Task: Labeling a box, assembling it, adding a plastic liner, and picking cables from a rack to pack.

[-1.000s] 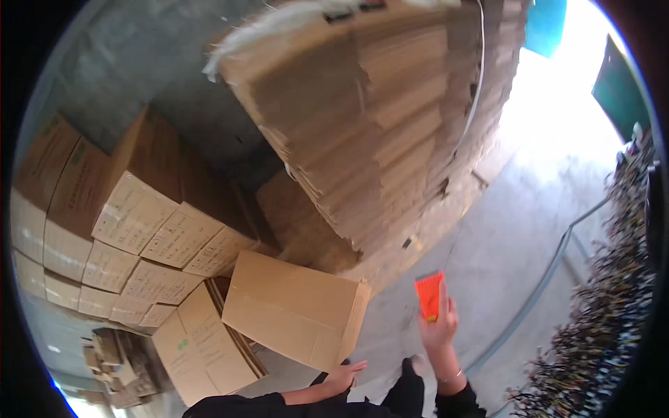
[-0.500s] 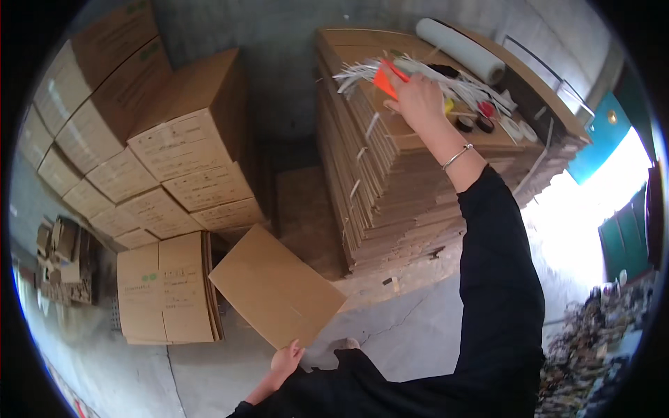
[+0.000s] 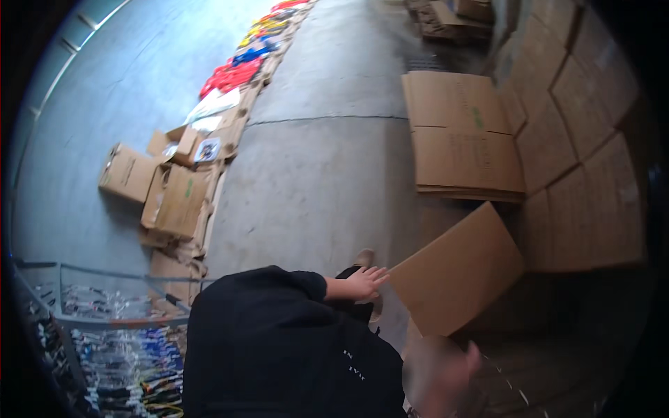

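Observation:
A flat brown cardboard box [image 3: 456,272], tilted, stands right of the middle, in front of a stack of folded cartons. Just left of its edge is my left hand [image 3: 365,283], fingers stretched and apart, holding nothing. Whether a fingertip still brushes the cardboard is hard to tell. Below the box, at the lower edge, my right hand [image 3: 449,376] is badly smeared. Its fingers and anything in them cannot be made out. Thin pale strips show faintly in the dark area right of it.
Folded cartons [image 3: 463,132] are stacked at the right, beside a wall of closed boxes [image 3: 592,195]. Opened boxes [image 3: 178,198] stand on a long cardboard strip at the left, with coloured bundles [image 3: 233,75] farther along. A metal-framed rack [image 3: 118,320] of packed goods is at lower left.
The view has swung far to the left. My left hand has let go of the cardboard box's edge. My right hand, earlier at an orange item on the tall cardboard stack, is now low and blurred.

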Demonstrator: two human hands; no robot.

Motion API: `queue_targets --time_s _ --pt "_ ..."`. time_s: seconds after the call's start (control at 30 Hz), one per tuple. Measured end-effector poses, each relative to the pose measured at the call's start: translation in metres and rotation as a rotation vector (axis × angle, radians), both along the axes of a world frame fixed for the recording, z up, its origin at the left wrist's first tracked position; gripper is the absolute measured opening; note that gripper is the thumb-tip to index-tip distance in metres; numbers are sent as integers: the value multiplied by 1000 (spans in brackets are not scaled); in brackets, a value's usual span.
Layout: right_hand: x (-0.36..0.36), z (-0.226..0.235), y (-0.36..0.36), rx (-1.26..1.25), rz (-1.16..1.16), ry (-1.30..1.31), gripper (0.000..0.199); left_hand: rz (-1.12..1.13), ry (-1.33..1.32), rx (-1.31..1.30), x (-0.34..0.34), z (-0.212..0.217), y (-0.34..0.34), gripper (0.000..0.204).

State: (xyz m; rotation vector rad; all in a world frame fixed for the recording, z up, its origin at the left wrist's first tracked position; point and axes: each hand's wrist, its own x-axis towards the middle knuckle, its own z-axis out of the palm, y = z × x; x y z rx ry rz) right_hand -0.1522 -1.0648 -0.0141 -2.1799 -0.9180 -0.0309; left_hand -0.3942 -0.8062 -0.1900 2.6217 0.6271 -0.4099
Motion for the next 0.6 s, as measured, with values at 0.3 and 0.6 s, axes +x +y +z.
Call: queue_targets --time_s 0.3,0.6 --pt "-62 -322 83 -283 30 849 22 518 -5 -283 -2 -115 42 73" --pt "108 -376 135 -110 -442 2041 25 184 -125 -469 146 -202 121 96"
